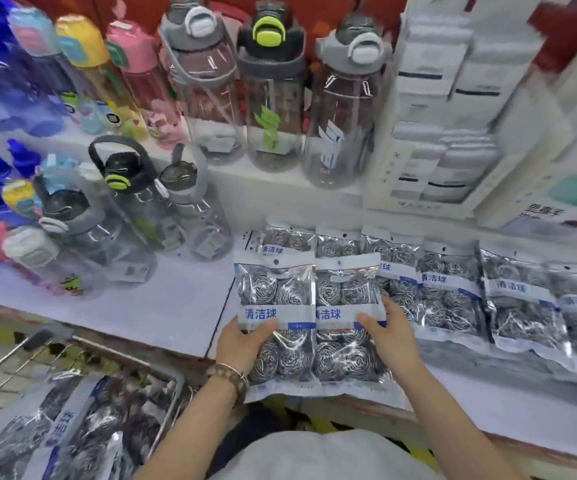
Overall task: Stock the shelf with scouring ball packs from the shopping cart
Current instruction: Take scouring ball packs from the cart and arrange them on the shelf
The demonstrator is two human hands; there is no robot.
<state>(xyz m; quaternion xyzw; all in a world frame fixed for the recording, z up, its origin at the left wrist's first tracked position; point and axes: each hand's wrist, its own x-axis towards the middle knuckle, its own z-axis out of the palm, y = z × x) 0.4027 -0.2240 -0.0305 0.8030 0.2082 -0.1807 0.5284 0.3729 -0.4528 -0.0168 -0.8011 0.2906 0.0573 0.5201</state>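
Two clear packs of steel scouring balls lie side by side at the front of the white shelf (176,306). My left hand (242,344) grips the left pack (275,292) at its left edge. My right hand (389,336) grips the right pack (346,292) at its right edge, thumb across the label band. Both packs overhang the shelf's front edge. More scouring ball packs (453,292) lie in an overlapping row to the right and behind. The shopping cart (37,344) at lower left holds several more packs (72,427).
Clear water bottles (162,216) lie and stand on the shelf to the left, with taller bottles (269,98) on the step behind. White boxed goods (436,109) stand at the back right. Bare shelf surface lies between the bottles and the packs.
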